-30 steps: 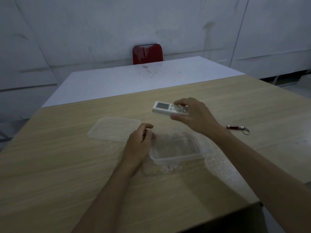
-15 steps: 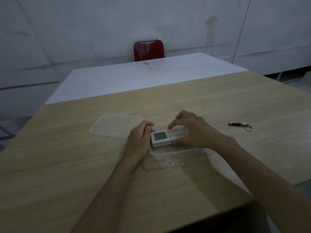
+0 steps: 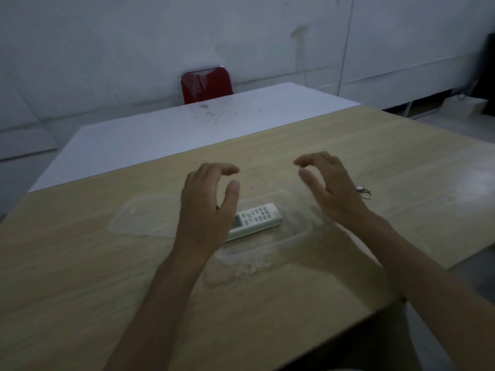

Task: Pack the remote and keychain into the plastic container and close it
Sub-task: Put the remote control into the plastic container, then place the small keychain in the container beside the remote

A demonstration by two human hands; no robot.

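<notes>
A dim room, and right under me the wooden surface [image 3: 80, 290], its near edge by my forearms; just beyond lies the clear plastic container [image 3: 267, 253] with the remote [image 3: 258, 216] flat inside it, long axis slanting from near-left up to far-right; my left hand [image 3: 205, 210] hovers over the remote's near-left end, fingers curled and apart, empty; the lid [image 3: 144, 218] lies beside the container to the left, partly hidden under that hand; my right hand [image 3: 332, 188] hangs over the container's right side, also empty, thumb and fingers spread; the keychain [image 3: 363, 190] peeks out just past its knuckles, to the right, outside the container; that hand is plainly the nearer one; farther off, a white table [image 3: 160, 132] and a red chair [image 3: 206, 84] against the wall.
</notes>
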